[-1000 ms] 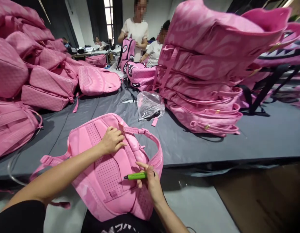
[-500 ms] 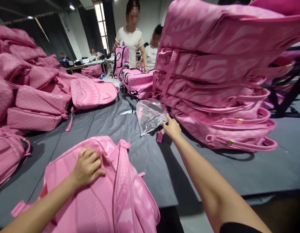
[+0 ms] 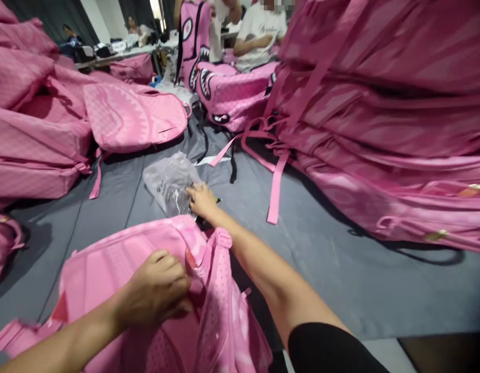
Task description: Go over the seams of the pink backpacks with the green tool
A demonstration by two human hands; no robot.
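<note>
A pink backpack (image 3: 108, 264) lies in front of me, its padded back panel and shoulder straps facing up. My left hand (image 3: 162, 285) is closed against that panel beside the right shoulder strap (image 3: 219, 280), gripping the backpack; its fingertips are partly hidden. Beyond the backpack's top edge, my right hand (image 3: 203, 199) has closed on the near right side of a clear plastic bag (image 3: 168, 181). The bag looks crumpled and has small dark print. A small green and black tip (image 3: 219, 200) shows beside the right hand; I cannot tell what it belongs to.
Pink backpacks are stacked high at the right (image 3: 360, 114), with a loose strap (image 3: 279, 189) hanging onto the grey table cover (image 3: 321, 269). More pink backpacks pile up at the left (image 3: 30, 145). Shark-faced bags (image 3: 240, 96) stand further back near two people.
My right hand has moved left with the plastic bag, from beside the right stack to behind the backpack. My left hand has shifted slightly right and curled tighter. The view has tilted down.
</note>
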